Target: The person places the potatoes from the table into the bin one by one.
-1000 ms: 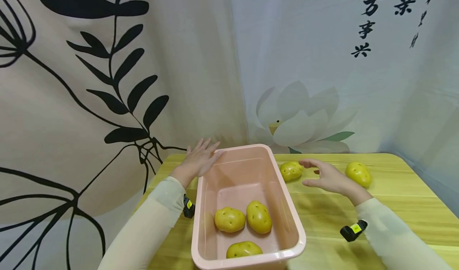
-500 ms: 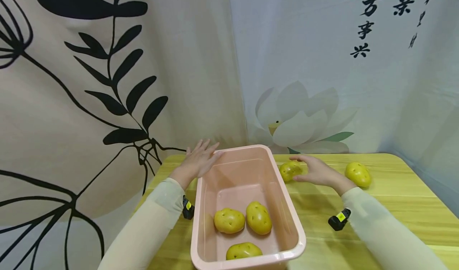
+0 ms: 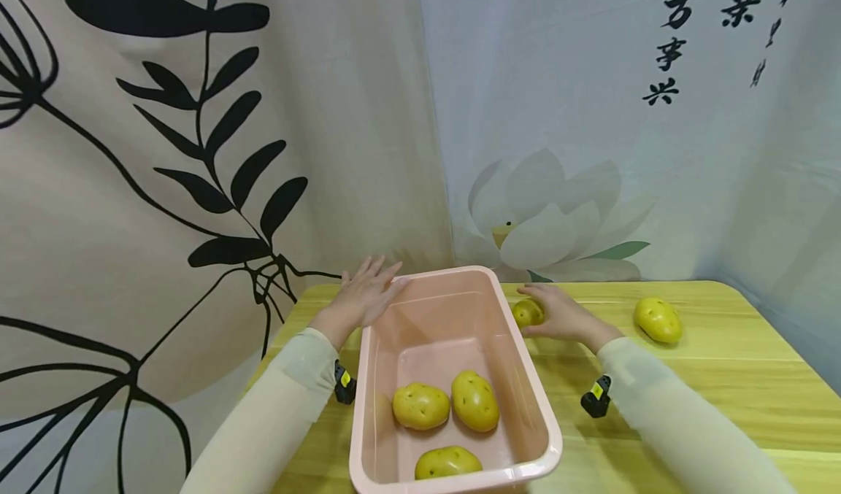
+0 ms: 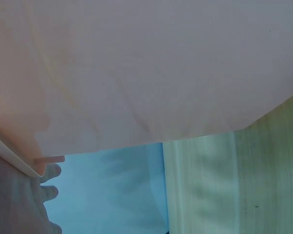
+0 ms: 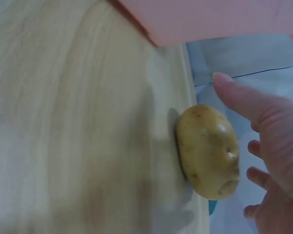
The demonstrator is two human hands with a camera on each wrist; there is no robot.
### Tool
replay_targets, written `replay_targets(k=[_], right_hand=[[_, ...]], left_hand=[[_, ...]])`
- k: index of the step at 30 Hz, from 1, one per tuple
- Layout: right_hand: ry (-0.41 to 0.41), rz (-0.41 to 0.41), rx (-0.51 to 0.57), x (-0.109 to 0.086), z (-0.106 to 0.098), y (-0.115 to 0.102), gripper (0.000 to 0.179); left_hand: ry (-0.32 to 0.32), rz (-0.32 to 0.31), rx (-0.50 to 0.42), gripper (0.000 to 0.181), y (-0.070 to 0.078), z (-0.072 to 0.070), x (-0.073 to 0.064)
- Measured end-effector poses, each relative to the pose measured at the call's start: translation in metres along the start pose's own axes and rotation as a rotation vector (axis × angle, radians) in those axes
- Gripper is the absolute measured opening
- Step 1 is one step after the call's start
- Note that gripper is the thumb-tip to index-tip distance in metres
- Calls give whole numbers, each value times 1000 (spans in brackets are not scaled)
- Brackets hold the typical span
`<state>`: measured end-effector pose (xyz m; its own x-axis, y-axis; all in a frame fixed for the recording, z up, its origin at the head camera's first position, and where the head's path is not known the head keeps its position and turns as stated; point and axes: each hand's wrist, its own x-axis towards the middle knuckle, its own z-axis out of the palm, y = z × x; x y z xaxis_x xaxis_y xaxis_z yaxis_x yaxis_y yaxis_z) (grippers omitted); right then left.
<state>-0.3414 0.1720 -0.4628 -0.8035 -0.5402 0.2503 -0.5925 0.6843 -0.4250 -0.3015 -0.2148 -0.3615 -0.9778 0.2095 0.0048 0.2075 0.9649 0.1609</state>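
A pink plastic bin [image 3: 456,308] stands on the table with several yellow potatoes inside, among them one potato [image 3: 474,400] near the middle. My left hand [image 3: 360,298] rests on the bin's far left rim, fingers extended; the left wrist view shows this hand [image 4: 14,197] beside the bin wall [image 4: 161,73]. Just right of the bin lies another potato [image 3: 527,312], partly covered by my right hand [image 3: 568,316]. In the right wrist view, the thumb and fingers of that hand [image 5: 283,146] are spread around the potato [image 5: 207,152], with no clear grip on it.
One more potato [image 3: 658,319] lies to the right, behind my right forearm. The wooden table [image 3: 723,392] ends at a back edge against a printed curtain [image 3: 368,114].
My right hand has moved left to the potato beside the bin, its thumb and fingers coming around it. My left hand has stayed on the rim.
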Motion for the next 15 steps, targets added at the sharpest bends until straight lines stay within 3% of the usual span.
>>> replay_targets(k=[15], right_hand=[[28, -17, -92, 6, 19, 10, 76]], left_hand=[[-1, 0, 4, 68, 3, 0, 1]])
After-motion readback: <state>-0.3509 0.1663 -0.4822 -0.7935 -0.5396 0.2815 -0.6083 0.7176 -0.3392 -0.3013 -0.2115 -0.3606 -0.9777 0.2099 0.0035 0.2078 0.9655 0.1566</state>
